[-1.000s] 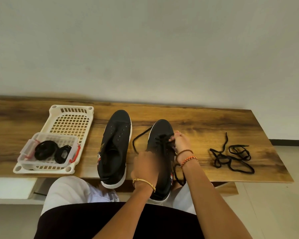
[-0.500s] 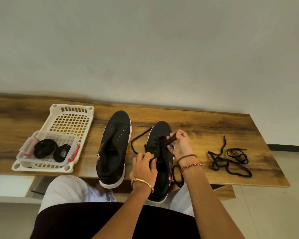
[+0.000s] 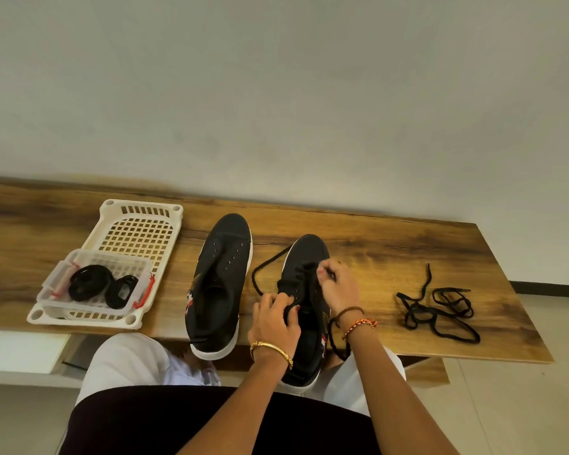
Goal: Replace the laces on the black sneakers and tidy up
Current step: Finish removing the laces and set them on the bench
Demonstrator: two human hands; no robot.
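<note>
Two black canvas sneakers with white soles lie side by side on the long wood-grain table (image 3: 408, 254), toes toward a plain pale wall; the left sneaker (image 3: 219, 284) shows bare eyelets, while the right sneaker (image 3: 304, 310) is the one being worked on. Lacing of that shoe looks to be the step in hand: the right hand (image 3: 339, 287) pinches the black lace at the upper eyelets, its fingers (image 3: 324, 267) curled together, and the left hand (image 3: 275, 323) grips the shoe's left edge, its fingers bent over the eyelet row. A free loop of the black lace (image 3: 266, 267) trails between the two shoes. Next, I judge, the end must be pulled through and crossed over. A loose tangle of black laces (image 3: 437, 311) lies well apart to the right. Left, a cream slotted plastic basket (image 3: 138, 224) carries a small clear plastic box (image 3: 63, 287) holding coiled black laces (image 3: 89, 285).
</note>
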